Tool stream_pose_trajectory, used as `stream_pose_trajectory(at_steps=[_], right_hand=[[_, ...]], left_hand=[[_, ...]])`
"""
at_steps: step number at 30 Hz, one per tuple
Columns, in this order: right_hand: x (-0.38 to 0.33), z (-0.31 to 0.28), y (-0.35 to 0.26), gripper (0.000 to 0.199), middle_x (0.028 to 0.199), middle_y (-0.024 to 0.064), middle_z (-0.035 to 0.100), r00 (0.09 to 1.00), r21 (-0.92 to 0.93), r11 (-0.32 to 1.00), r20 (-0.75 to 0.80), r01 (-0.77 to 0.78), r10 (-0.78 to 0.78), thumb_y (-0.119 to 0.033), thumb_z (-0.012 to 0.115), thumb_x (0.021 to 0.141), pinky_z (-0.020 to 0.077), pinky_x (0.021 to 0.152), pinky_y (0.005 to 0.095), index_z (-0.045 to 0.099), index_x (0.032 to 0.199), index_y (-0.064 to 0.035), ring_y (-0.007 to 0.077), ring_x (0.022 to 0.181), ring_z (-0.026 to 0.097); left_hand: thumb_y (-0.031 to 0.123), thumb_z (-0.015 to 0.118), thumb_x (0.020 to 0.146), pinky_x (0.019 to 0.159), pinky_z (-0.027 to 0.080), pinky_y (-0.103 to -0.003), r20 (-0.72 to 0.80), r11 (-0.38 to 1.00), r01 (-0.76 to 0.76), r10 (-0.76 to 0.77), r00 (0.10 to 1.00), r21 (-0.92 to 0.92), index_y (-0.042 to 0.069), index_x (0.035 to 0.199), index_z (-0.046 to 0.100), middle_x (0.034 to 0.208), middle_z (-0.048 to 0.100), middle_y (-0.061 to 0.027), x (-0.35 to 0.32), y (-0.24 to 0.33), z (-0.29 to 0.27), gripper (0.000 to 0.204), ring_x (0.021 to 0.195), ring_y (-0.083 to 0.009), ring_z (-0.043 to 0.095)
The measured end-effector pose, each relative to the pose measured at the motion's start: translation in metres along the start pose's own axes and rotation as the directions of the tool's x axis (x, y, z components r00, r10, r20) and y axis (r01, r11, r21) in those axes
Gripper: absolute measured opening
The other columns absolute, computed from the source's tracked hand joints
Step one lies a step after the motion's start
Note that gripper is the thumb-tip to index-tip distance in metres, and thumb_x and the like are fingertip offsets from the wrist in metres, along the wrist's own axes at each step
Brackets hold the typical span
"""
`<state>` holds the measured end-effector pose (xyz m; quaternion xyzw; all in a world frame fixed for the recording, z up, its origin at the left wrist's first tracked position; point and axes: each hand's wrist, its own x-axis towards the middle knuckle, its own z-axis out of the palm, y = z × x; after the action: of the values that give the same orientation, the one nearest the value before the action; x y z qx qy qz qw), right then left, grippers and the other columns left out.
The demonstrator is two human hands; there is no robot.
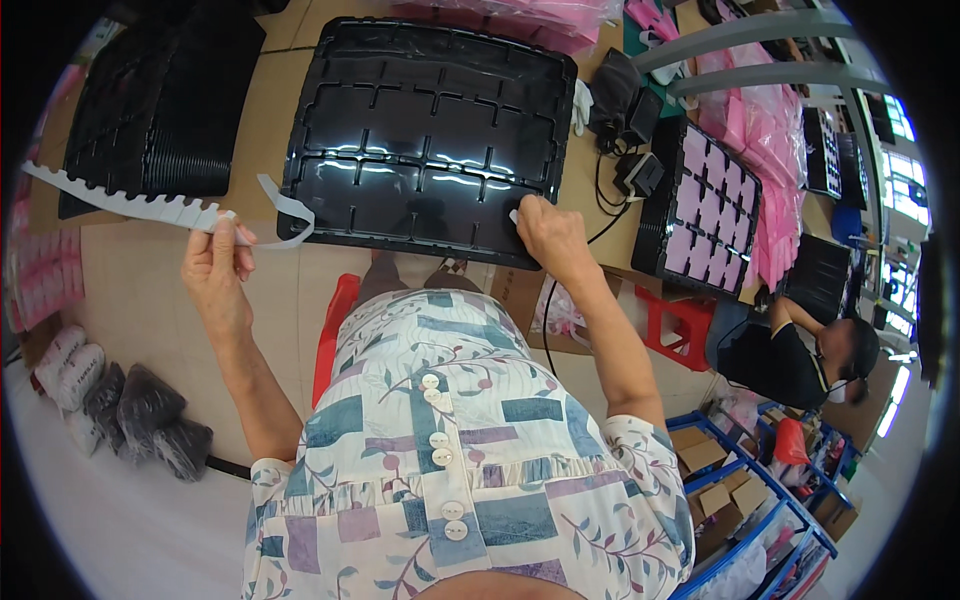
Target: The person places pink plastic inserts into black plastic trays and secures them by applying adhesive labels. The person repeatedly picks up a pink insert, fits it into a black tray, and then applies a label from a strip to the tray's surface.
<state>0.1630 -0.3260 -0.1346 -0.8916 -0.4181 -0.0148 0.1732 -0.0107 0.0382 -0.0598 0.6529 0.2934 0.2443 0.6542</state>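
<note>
In the head view, the empty black compartment tray [430, 140] is seen lying flat on the worktop [270, 110]; the dangling white notched strip [150, 208], held left of the tray, could be snagged on its near rim and torn. The strip is pinched by the left hand [215, 270], its grip pressed together, while the tray's near edge is pressed by the right hand [552, 238], fingers curled down on a small white piece.

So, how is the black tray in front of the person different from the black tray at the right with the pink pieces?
The front tray has empty compartments; the right tray holds pink pieces in most of its compartments. The right hand touches the front tray's near edge; no hand touches the right tray. The front tray looks larger, though it is nearer to the camera. Both are black, rectangular and divided into compartments.
</note>
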Motion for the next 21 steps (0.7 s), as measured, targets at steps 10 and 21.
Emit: stream_pose_trajectory(at_steps=[10, 21], right_hand=[[-0.049, -0.042, 0.024, 0.012, 0.070, -0.0050, 0.048, 0.797, 0.694, 0.513, 0.147, -0.505, 0.586, -0.015, 0.062, 0.094, 0.0351, 0.055, 0.0221, 0.059, 0.090, -0.0038, 0.0038, 0.063, 0.041], [-0.147, -0.033, 0.051, 0.013, 0.070, 0.0158, 0.063, 0.746, 0.262, 0.712, 0.054, -0.652, 0.664, -0.014, 0.063, 0.087, 0.0472, 0.061, 0.0379, 0.060, 0.084, -0.0014, 0.0315, 0.066, 0.063]], left_hand=[[0.015, 0.056, 0.101, 0.051, 0.038, -0.019, -0.304, 0.961, -0.069, 0.152, 0.941, 0.267, 0.002, 0.102, 0.065, 0.081, 0.065, -0.0039, 0.004, -0.012, -0.089, 0.015, 0.060, -0.0046, 0.053], [0.011, 0.057, 0.099, 0.066, 0.048, -0.026, -0.522, 0.820, -0.091, 0.440, 0.731, 0.565, 0.000, 0.128, 0.054, 0.112, 0.059, -0.0092, -0.019, 0.005, -0.046, 0.030, 0.080, -0.0124, 0.058]])
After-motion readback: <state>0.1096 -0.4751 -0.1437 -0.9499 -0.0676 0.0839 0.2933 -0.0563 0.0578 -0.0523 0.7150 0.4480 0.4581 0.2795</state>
